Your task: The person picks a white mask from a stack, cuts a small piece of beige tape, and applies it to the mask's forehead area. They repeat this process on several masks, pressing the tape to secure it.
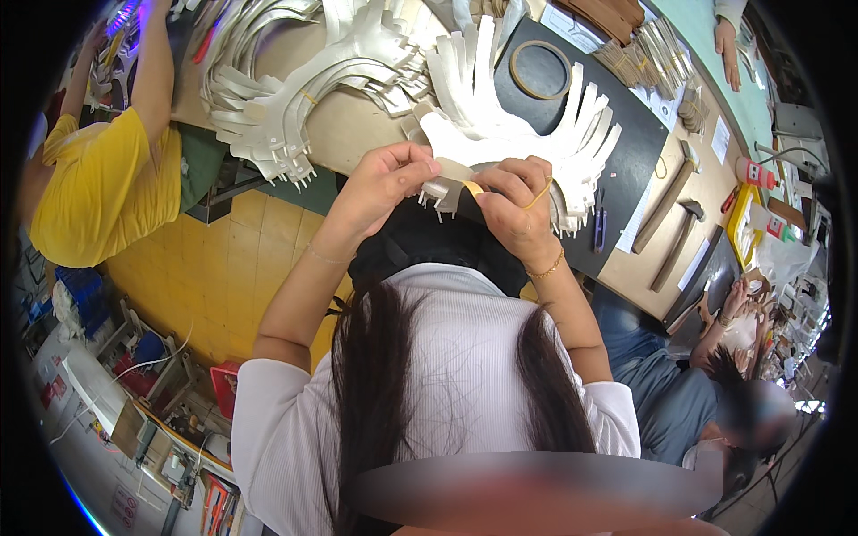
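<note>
My left hand [393,181] is closed, thumb and fingers pinching the end of a beige-backed silver strap piece [435,190] with small prongs along its edge. My right hand [518,207] is closed on the other side of that piece, thumb pressed near a yellowish strip [474,188]. A thin yellow rubber band [541,193] loops round the right fingers. Just beyond both hands lies a stack of white-silver shoe-upper-like cutouts [500,125] with long fanned strips, on a black mat [626,143]. The hands partly cover the held piece.
More banded silver cutouts [304,98] lie at the far left. A tape roll [541,70], a purple-handled tool [600,230], two hammers [688,214] and strap bundles [657,58] are on the table. People sit left, in a yellow shirt [116,188], and right, in jeans [643,348].
</note>
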